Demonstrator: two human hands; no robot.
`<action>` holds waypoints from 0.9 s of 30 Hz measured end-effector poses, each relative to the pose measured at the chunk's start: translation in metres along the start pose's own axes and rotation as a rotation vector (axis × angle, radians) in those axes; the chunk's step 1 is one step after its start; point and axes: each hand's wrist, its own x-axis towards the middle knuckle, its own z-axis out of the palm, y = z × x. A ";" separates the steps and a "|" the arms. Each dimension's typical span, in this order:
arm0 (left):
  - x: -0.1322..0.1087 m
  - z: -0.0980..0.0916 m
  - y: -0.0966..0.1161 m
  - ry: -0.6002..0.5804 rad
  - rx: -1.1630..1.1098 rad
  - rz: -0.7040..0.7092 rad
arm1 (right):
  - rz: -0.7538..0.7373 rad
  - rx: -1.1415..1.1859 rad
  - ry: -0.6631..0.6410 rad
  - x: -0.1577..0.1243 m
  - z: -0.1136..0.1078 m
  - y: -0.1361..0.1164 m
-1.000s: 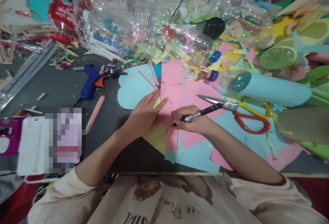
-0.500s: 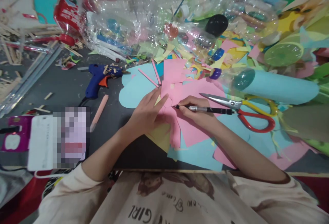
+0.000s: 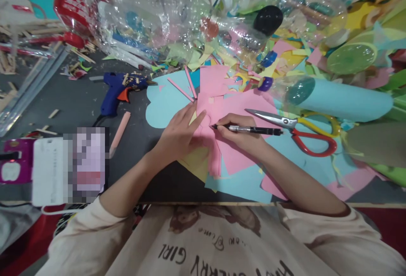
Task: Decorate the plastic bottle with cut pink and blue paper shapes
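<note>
My right hand (image 3: 239, 134) grips a black and silver pen (image 3: 250, 129), its tip on a piece of pink paper (image 3: 214, 109). A thin curved line shows on the pink paper beside the tip. Flat on the left part of that paper lies my left hand (image 3: 180, 130), its fingers spread. Under and around the hands are a larger pink sheet (image 3: 236, 153), light blue paper (image 3: 163, 109) and a yellow piece (image 3: 196, 164). Scissors (image 3: 294, 128) with one yellow and one red handle rest to the right of my right hand.
Left of the hands lie a blue glue gun (image 3: 116, 92), a pink stick (image 3: 120, 132), a white power bank (image 3: 48, 170) and a blurred phone (image 3: 91, 159). Clear plastic bottles and paper scraps crowd the back. A blue paper tube (image 3: 345, 98) lies at right.
The pen tip has shifted slightly along the curved line on the pink paper. My left hand stays pressed on the paper. The whole view has moved a little.
</note>
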 end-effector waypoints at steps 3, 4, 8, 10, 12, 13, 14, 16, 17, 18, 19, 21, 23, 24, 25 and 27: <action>0.000 0.001 -0.001 0.005 0.001 0.009 | -0.010 -0.013 -0.008 -0.001 0.000 0.001; 0.000 0.001 -0.001 0.004 0.000 0.011 | -0.013 -0.017 -0.008 -0.001 0.000 0.002; 0.000 0.001 -0.002 0.001 -0.004 0.009 | -0.011 -0.034 -0.005 -0.001 0.001 0.002; 0.000 0.001 -0.002 0.005 0.000 0.011 | -0.038 -0.054 0.003 -0.001 0.001 0.001; 0.000 0.001 -0.002 0.007 0.008 0.012 | -0.072 -0.069 0.017 -0.001 0.001 0.001; 0.000 0.002 -0.002 0.008 0.011 0.013 | -0.084 -0.070 0.022 -0.001 0.002 0.000; 0.000 0.002 -0.002 0.010 0.011 0.013 | -0.090 -0.069 0.025 -0.001 0.002 0.000; 0.000 0.002 -0.002 0.012 0.010 0.009 | -0.095 -0.064 0.023 -0.001 0.002 0.000; 0.000 0.002 -0.002 0.013 0.011 0.009 | -0.097 -0.062 0.022 0.000 0.002 0.001; 0.000 0.002 -0.002 0.013 0.014 0.009 | -0.096 -0.058 0.024 0.000 0.002 0.001; 0.000 0.002 -0.002 0.009 0.019 0.009 | -0.093 -0.050 0.030 0.001 0.001 0.002; 0.000 0.002 -0.002 0.008 0.028 0.013 | -0.085 -0.021 0.054 0.002 0.000 0.003; -0.001 0.003 -0.002 0.016 0.029 0.016 | -0.084 0.005 0.082 0.003 -0.001 0.005; -0.001 0.003 -0.003 0.023 0.024 0.017 | -0.087 0.009 0.090 0.003 -0.001 0.005; -0.001 0.004 -0.003 0.028 0.016 0.017 | -0.092 0.006 0.092 0.003 -0.001 0.005; -0.001 0.004 -0.003 0.028 0.001 0.013 | -0.097 -0.007 0.082 0.002 -0.001 0.004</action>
